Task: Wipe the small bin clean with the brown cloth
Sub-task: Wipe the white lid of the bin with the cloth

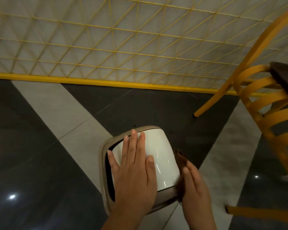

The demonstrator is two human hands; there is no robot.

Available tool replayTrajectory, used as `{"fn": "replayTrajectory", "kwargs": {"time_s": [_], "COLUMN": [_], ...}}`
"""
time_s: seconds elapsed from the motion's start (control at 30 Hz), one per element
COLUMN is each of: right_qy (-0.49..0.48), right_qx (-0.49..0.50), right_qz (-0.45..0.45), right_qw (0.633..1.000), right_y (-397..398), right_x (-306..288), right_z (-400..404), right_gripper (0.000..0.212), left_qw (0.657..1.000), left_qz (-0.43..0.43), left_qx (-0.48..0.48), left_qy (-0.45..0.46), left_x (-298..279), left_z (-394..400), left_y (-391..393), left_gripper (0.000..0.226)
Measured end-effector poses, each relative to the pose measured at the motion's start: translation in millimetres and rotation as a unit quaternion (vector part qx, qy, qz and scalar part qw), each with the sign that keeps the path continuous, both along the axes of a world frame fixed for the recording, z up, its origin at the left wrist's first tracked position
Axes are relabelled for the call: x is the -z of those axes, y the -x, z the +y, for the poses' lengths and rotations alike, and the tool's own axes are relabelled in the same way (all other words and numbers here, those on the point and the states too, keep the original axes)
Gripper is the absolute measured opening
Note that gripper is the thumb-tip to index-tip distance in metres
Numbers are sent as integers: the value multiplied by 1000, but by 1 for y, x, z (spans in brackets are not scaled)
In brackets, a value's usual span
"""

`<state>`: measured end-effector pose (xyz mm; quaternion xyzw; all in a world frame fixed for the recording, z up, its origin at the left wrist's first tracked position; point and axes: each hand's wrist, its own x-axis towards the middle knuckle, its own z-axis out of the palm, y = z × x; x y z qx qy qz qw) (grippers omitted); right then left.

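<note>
The small bin [163,156] stands on the floor at the lower middle of the head view, with a white curved lid and a beige rim. My left hand [135,173] lies flat on the lid, fingers spread, pressing it down. My right hand [196,188] is at the bin's right side and holds the brown cloth [181,165] against the beige rim. The cloth is blurred and mostly hidden between my palm and the bin.
A yellow metal chair [263,103] with a slatted back stands at the right, one leg [211,103] just beyond the bin. A dark tabletop corner [286,77] juts in above it. A yellow mesh partition [123,47] closes off the far side. The floor has dark and light tiles.
</note>
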<state>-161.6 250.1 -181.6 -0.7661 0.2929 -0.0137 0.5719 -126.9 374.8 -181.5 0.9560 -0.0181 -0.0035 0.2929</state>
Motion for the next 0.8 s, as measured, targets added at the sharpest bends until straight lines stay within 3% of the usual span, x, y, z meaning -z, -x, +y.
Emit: {"fn": "replayTrajectory", "kwargs": {"time_s": [0.13, 0.3, 0.37, 0.47, 0.53, 0.6, 0.67, 0.8], "right_qy": [178, 150, 130, 126, 115, 95, 74, 18], "right_qx": [-80, -117, -166, -271, -282, -254, -235, -178], "right_qz": [-149, -175, -176, -140, -114, -103, -90, -71], "right_qw": [969, 966, 962, 944, 946, 957, 965, 981], "right_y": [23, -45, -74, -100, -105, -101, -89, -66], "right_x": [-8, -37, -44, -39, -33, -28, -24, -24], "right_z": [-1, -17, -13, -3, -2, -3, -5, -6], "right_gripper": [37, 35, 36, 32, 29, 25, 19, 16], "left_qw": [999, 983, 976, 980, 989, 996, 997, 992], "left_qz": [16, -25, -67, -111, -113, -54, 25, 96], "left_qx": [30, 170, 177, 112, 31, -44, -58, -77], "left_qy": [10, -67, -107, -120, -89, -50, -47, -11], "left_x": [-7, -13, -17, -24, -28, -29, -26, -19], "left_z": [11, 44, 54, 61, 58, 52, 47, 63], "left_y": [-7, -29, -36, -30, -9, 16, 35, 43], "left_gripper": [61, 58, 60, 66, 65, 78, 100, 118]}}
